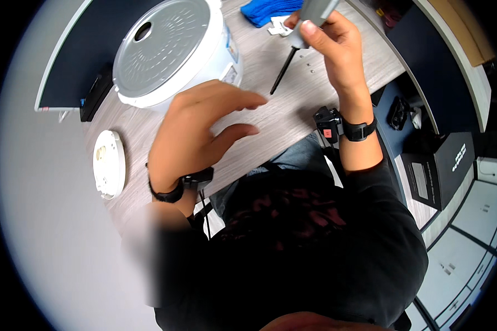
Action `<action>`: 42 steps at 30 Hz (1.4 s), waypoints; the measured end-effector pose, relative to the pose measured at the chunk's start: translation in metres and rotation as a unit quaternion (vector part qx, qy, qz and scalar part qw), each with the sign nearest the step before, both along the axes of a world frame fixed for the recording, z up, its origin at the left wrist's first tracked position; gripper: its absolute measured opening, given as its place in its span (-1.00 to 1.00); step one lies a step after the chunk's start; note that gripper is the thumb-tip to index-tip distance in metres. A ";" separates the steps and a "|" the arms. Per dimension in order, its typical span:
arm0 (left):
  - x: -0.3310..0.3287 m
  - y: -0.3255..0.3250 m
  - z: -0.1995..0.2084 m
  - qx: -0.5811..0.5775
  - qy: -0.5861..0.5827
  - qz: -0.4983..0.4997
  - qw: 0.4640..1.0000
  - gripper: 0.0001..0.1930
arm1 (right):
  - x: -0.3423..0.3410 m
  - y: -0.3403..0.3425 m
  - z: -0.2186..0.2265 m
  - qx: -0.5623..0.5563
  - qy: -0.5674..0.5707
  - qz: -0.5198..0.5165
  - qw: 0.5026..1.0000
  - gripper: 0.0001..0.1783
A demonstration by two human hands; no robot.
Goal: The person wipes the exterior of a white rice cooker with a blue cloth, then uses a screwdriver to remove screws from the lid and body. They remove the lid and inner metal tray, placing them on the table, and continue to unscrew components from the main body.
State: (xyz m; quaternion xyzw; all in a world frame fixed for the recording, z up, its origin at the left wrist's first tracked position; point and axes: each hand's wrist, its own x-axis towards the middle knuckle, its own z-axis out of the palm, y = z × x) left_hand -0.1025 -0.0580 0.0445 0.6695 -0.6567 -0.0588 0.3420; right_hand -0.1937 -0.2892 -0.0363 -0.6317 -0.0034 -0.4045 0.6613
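In my right hand (341,52) is a grey-handled screwdriver (284,70), its thin black shaft slanting down and to the left over the table. Thumb and fingers are wrapped round the handle. My left hand (190,129) hovers near the tip, thumb and forefinger apart, with nothing seen between them. Just beyond it stands a round white appliance (218,66) with its grey, slotted, disc-shaped face (168,47) turned up; a dark round hole shows in that face. Several tiny metal pieces, perhaps screws, (309,64) lie on the table by my right hand.
A round white plastic part (109,165) lies at the table's left edge. A blue cloth (268,11) and a crumpled white piece (280,26) are at the back. Dark partition panels (442,60) border the table on the right, with a black box (442,165) beyond.
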 end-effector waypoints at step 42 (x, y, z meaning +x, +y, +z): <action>0.075 0.046 -0.026 -0.230 -0.168 0.164 0.944 -0.46 | 0.046 0.102 0.057 -0.178 0.066 0.102 0.977 -0.67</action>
